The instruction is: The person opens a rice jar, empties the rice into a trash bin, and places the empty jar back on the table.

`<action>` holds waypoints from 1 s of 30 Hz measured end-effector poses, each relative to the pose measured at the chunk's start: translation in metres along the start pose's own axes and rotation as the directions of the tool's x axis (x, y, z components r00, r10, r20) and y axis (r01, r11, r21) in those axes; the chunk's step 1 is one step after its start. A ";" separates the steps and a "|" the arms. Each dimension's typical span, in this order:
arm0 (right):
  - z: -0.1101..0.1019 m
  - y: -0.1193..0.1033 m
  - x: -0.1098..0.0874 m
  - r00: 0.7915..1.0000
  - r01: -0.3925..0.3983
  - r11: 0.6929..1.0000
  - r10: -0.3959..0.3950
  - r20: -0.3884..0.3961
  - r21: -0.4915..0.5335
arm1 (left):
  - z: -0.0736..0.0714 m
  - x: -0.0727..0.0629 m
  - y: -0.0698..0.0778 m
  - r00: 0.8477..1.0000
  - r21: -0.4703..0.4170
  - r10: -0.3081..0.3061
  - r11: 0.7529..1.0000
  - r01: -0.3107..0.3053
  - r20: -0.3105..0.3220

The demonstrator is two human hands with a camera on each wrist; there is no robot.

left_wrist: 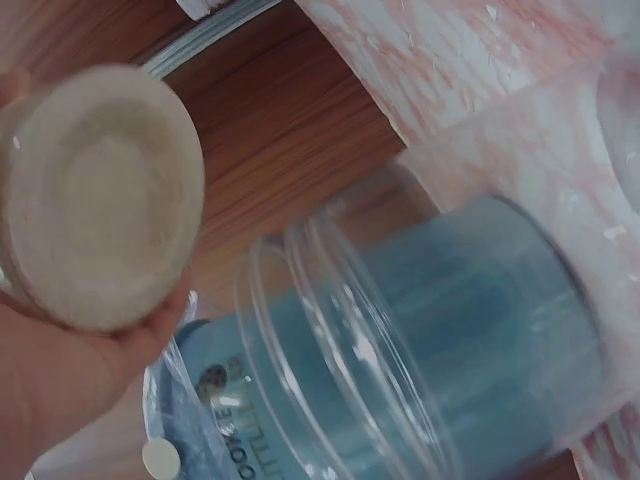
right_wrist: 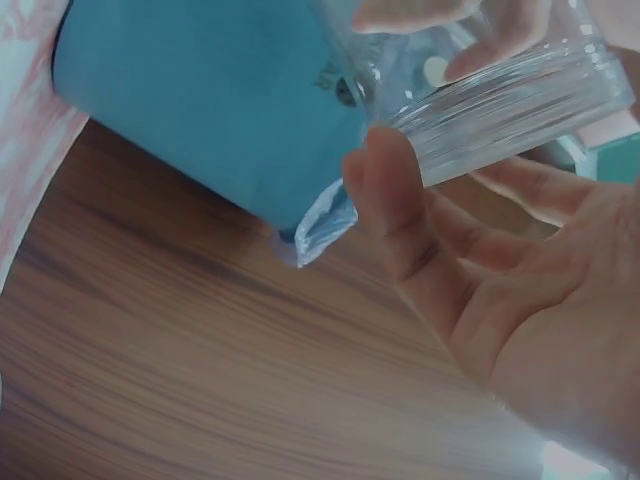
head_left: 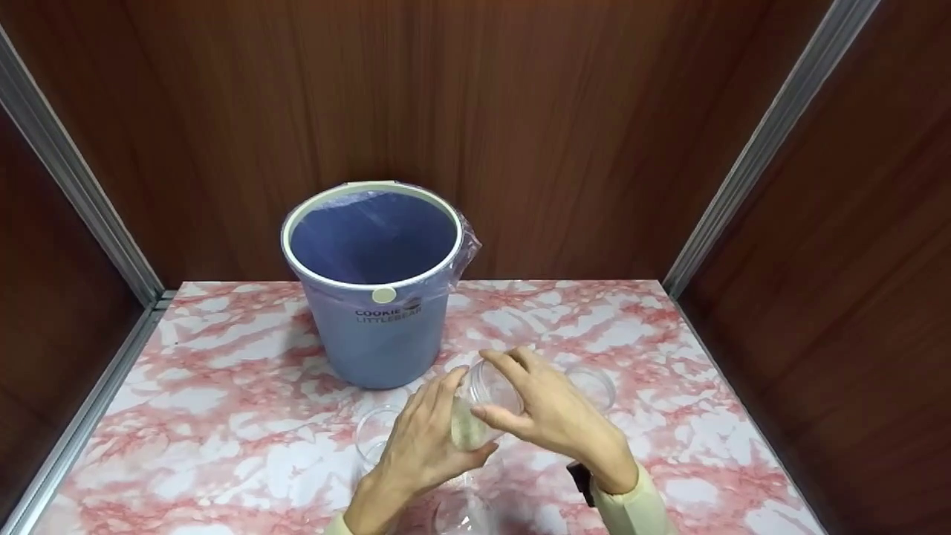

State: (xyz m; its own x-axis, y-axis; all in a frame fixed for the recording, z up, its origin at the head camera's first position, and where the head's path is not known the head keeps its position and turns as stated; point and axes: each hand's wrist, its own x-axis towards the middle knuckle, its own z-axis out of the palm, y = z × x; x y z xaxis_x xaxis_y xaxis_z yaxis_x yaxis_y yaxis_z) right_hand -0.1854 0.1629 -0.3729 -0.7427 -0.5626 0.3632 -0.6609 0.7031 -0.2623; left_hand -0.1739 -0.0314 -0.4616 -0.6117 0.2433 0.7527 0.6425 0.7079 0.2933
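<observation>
Both hands hold a clear plastic jar [head_left: 484, 386] tilted above the table, in front of the bin. My left hand [head_left: 425, 440] grips one end, thumb below and fingers above. My right hand [head_left: 556, 407] grips the ridged end between thumb and fingers; whether that end is a separate lid, I cannot tell. A round pale beige face [left_wrist: 110, 200] shows by the left hand in the left wrist view. In the right wrist view the ridges [right_wrist: 520, 115] lie against the right fingers. Another clear jar with ringed threads [left_wrist: 340, 330] stands close to the left wrist.
A blue bin [head_left: 383, 338] with a cream rim and a clear liner stands behind the hands. Clear round containers or lids lie on the marbled table: one on the left [head_left: 371, 432], one on the right [head_left: 594, 388]. Brown wood panels [head_left: 565, 148] enclose the table.
</observation>
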 end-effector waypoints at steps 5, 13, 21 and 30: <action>-0.007 -0.002 -0.003 0.990 0.138 0.990 -0.139 0.023 0.022 | -0.008 -0.004 -0.005 0.995 -0.147 -0.010 0.989 0.025 0.101; -0.016 -0.002 -0.006 0.970 0.215 0.967 -0.227 0.083 0.138 | -0.007 -0.010 -0.003 0.999 -0.093 0.005 0.996 0.000 0.046; -0.012 -0.005 -0.004 0.999 -0.017 1.000 0.017 0.044 0.007 | 0.004 -0.004 0.014 0.987 0.260 0.081 0.965 -0.043 -0.138; -0.009 -0.010 -0.007 0.987 -0.117 0.990 0.125 0.102 -0.077 | 0.006 -0.005 0.020 0.986 0.250 0.087 0.967 -0.049 -0.142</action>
State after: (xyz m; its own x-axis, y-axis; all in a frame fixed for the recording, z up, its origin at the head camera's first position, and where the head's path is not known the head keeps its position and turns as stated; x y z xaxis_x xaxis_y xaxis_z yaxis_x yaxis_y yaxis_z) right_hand -0.1730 0.1634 -0.3650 -0.8264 -0.5120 0.2342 -0.5591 0.7955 -0.2338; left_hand -0.1607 -0.0147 -0.4636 -0.4816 0.2071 0.8516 0.5359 0.8384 0.0992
